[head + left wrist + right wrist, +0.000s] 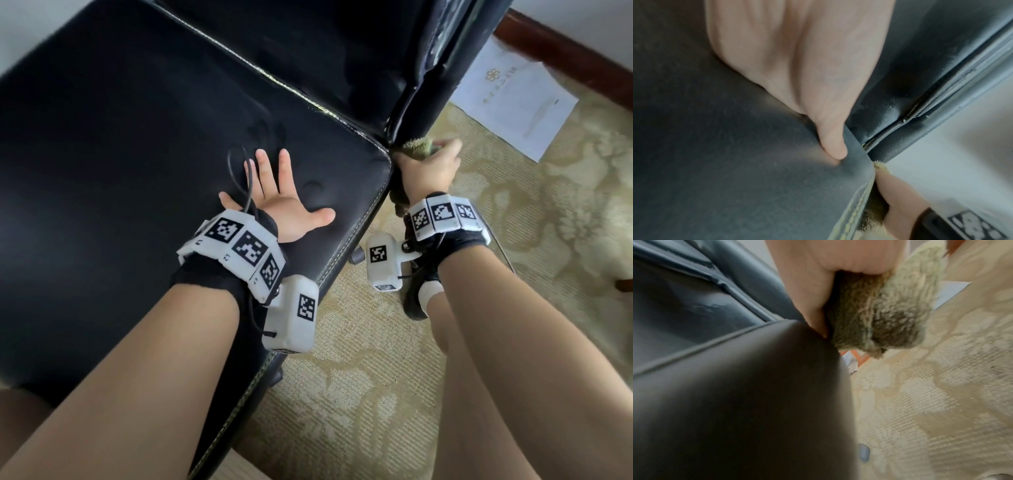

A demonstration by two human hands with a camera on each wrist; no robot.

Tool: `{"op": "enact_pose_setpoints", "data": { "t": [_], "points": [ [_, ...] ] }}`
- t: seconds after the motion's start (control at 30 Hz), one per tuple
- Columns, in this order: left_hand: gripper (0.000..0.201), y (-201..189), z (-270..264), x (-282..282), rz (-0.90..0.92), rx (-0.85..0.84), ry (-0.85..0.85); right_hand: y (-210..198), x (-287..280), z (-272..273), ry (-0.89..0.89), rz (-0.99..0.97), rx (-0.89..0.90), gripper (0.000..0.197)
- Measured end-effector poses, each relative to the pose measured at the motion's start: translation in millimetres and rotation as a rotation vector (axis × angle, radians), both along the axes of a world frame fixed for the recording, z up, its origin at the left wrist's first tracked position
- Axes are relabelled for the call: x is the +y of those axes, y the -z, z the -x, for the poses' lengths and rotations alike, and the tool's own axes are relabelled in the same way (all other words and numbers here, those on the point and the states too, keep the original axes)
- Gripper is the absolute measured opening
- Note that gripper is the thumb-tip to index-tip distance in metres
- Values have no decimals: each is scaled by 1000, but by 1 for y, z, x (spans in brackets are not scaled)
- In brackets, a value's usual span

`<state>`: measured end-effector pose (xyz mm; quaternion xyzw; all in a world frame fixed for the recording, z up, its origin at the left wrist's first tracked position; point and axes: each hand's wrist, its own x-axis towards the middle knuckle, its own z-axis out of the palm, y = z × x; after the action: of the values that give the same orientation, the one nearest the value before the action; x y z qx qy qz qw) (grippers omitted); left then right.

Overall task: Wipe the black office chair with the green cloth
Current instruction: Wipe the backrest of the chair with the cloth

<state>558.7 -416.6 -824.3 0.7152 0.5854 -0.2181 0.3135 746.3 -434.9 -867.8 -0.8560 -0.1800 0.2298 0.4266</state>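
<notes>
The black office chair (137, 144) fills the left of the head view, its seat stitched with pale thread and its backrest rising at the top. My left hand (284, 202) lies flat on the seat near the right edge, fingers spread and straight; its palm (797, 65) presses the leather. My right hand (428, 168) grips the fuzzy green cloth (416, 147) at the seat's rear right corner, where seat meets backrest. The cloth (890, 309) bulges from my fist against the seat's side (735, 402), and part of it hangs below the hand.
Patterned beige carpet (496, 308) covers the floor to the right. A white paper sheet (513, 99) lies on it beside a dark wooden skirting board (565, 48). A chair caster (864, 451) shows under the seat. My foot in a black shoe (418, 291) stands beside the chair.
</notes>
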Motion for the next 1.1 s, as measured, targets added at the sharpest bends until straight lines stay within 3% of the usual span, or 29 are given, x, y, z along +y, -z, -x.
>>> {"op": "enact_pose_setpoints", "data": {
  "t": [0.13, 0.23, 0.67, 0.83, 1.1],
  "points": [
    [104, -2, 1, 0, 8, 37, 27, 0, -14, 7, 22, -265, -4, 45],
    [103, -4, 3, -3, 20, 55, 54, -11, -20, 9, 33, -353, -25, 45],
    [105, -9, 24, -25, 10, 150, 215, 4, -74, 37, 163, -401, -114, 46],
    [106, -9, 28, -26, -4, 134, 221, -1, -76, 46, 196, -460, -191, 49],
    [107, -7, 24, -24, 4, 115, 191, -7, -57, 42, 262, -508, -144, 47]
  ]
}}
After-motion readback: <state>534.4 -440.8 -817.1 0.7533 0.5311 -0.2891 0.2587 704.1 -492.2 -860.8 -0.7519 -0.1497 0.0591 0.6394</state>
